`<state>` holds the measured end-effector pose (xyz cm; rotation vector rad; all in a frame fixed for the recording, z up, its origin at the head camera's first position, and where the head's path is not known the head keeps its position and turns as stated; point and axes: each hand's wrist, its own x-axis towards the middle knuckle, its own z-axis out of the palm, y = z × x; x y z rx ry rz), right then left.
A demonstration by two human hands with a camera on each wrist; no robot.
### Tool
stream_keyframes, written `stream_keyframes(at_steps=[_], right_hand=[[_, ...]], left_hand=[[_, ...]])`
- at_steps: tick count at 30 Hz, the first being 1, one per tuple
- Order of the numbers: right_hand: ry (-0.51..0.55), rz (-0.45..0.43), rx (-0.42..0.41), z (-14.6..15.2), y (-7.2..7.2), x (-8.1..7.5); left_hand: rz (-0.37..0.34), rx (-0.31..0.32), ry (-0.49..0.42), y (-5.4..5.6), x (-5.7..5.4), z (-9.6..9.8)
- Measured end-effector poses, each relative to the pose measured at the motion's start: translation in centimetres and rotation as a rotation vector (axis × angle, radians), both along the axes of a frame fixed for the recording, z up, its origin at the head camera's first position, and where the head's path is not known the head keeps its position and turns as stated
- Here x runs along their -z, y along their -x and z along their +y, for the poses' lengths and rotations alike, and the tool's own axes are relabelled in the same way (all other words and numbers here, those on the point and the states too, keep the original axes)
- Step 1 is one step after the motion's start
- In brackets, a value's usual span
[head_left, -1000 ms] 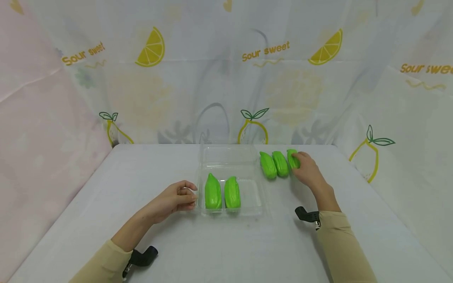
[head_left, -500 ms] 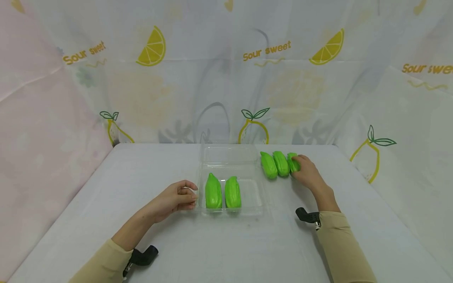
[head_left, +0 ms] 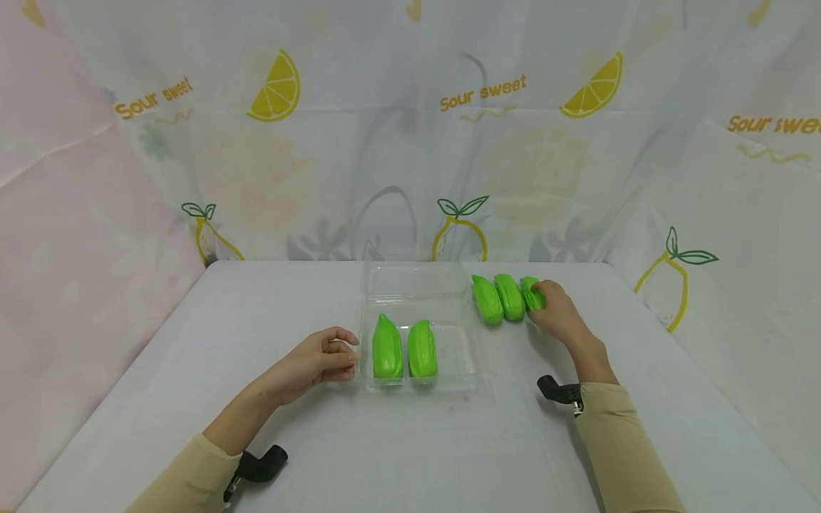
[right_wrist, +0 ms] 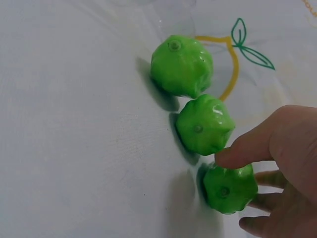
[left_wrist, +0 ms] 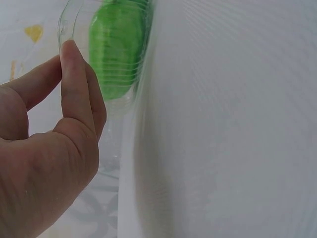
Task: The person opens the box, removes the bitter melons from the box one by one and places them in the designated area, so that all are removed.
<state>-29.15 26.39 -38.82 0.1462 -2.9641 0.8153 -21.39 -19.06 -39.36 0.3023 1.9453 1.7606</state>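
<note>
Fruit row: since one second ago, the end green fruit [right_wrist: 230, 189] is sitting slightly nearer six o'clock, at two o'clock from the clear box [head_left: 457, 356]; seemingly being adjusted, not lifted.
Right hand [head_left: 559, 313]: fingers are holding that fruit.
Left hand [head_left: 317, 362]: unmoved, fingers are pinching the box's nine-o'clock edge.

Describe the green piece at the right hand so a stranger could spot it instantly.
On the white table, find the clear box. To its right, toward the back, lies a row of three green pieces. You want the rightmost piece, the only one the right hand holds.
</note>
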Motion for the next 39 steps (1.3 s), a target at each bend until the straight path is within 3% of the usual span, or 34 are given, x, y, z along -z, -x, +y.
stream_keyframes(at_steps=[24, 35, 39], right_hand=[[-0.012, 0.013, -0.017, -0.2, 0.1, -0.2], [-0.005, 0.058, -0.03, -0.7, -0.5, -1.4], [0.03, 0.073, -0.078, -1.4, -0.8, -2.3]], left_hand=[[0.003, -0.014, 0.012, 0.1, 0.2, 0.0], [0.0, -0.01, 0.015, 0.0, 0.2, -0.1], [0.001, -0.009, 0.015, 0.0, 0.1, -0.1]])
